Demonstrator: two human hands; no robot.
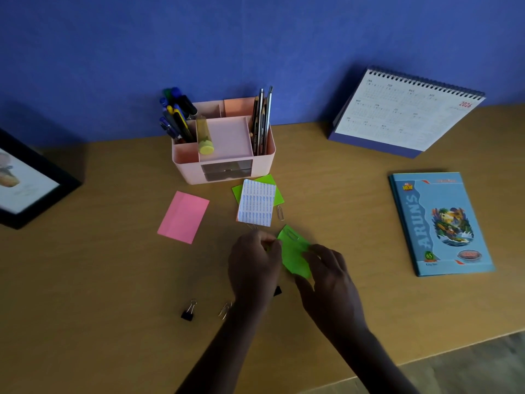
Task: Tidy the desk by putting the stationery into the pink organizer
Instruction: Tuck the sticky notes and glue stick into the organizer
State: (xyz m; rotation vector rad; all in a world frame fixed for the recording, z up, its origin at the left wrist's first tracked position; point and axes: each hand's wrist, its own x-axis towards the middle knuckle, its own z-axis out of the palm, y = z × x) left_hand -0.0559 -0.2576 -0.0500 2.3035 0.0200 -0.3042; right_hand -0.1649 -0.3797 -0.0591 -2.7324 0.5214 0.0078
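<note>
Head view, dim light. Pink organizer [184, 165] stands at the back of the desk [113, 280] against the blue wall; pens [176, 115] in its left rear slot, pencils [261, 120] on its right, a yellow-capped tube [205, 137] leaning in the middle; front drawers too dark to read.

Left hand [254, 263] and right hand [329, 277] meet in front of the organizer, well apart from it; both pinch a green note [294, 255], left at its left edge, right at its lower right; fingertips hidden under the knuckles. Paper clip [292, 234] on the note's top corner.

On the desk: pink pad [183, 217]; printed white sheet [257, 206] covering most of a second green sheet [277, 194]; loose clip [280, 213] just beside it; binder clip [189, 309]; a black corner [277, 291] behind the left wrist, unidentifiable. Picture frame [25, 180] cut off at the left edge.
</note>
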